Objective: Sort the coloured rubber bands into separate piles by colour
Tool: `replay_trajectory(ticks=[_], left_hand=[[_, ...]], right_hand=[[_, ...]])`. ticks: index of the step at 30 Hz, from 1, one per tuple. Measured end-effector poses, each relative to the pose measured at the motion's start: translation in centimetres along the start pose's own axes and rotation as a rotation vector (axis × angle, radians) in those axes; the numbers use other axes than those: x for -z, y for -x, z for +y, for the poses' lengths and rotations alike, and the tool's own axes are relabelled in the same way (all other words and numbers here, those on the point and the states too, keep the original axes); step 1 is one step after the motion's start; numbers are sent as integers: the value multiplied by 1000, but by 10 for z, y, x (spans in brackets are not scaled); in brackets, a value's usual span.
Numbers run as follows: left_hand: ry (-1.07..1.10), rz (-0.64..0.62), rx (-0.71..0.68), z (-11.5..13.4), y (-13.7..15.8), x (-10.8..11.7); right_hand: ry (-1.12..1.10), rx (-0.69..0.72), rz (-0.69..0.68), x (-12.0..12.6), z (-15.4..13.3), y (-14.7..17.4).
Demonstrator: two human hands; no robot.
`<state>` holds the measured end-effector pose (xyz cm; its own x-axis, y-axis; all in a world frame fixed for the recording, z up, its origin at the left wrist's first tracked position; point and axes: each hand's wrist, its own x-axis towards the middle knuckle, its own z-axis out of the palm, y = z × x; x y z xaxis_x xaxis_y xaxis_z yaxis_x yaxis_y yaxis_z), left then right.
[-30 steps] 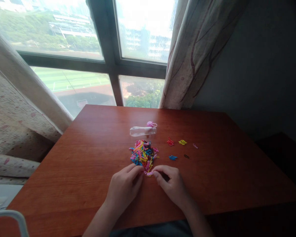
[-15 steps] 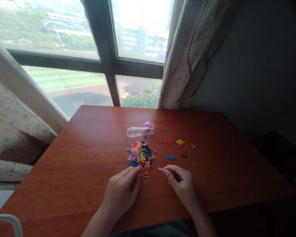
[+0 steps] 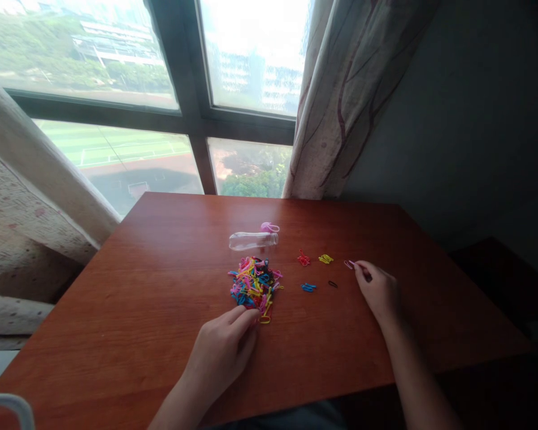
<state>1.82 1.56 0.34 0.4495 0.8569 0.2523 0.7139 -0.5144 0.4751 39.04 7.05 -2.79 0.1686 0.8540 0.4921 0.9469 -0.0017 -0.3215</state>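
The right grip (image 3: pixel 379 291) pinches a slim pink loop (image 3: pixel 352 263) by one end; a twin loop (image 3: pixel 347 264) lies just to that grip's left. The held piece should be very light and springy, safe to squeeze yet easily fumbled, so an end pinch suits. The left grip (image 3: pixel 228 335) curls at the pile (image 3: pixel 252 280) beyond it; whether it grasps anything, I cannot tell.

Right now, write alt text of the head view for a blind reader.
A person's right hand holds a pink clip by another on a wooden table; the left hand is at a multicolored clip pile. Red, yellow, blue and black clips lie to the pile's right; a clear bottle lies beyond it.
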Motion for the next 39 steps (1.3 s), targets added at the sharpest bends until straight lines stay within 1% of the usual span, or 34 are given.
replay_trajectory(ticks=[3,7,9,18,30,34,36,39], left_hand=[[2,0,-2,-1,1,-1],[-4,16,-7,-2,1,-1],[-6,19,-8,-2,1,-1],[-2,1,-11,-4,0,-2],[6,58,-22,0,-1,1],[-9,63,7,0,-1,0],[-29,57,11,1,-1,-1],[-81,35,-5,1,-1,-2]], right_hand=[[16,-6,-32,-3,-3,0],[30,-69,-121,-4,-7,-2],[16,-94,-138,-3,-9,-4],[29,-121,-85,-5,-9,-11],[33,-135,-65,0,-14,-6],[-30,-132,-1,4,-29,2],[-104,-113,15,5,-44,10],[-221,-82,-18,3,-73,27]])
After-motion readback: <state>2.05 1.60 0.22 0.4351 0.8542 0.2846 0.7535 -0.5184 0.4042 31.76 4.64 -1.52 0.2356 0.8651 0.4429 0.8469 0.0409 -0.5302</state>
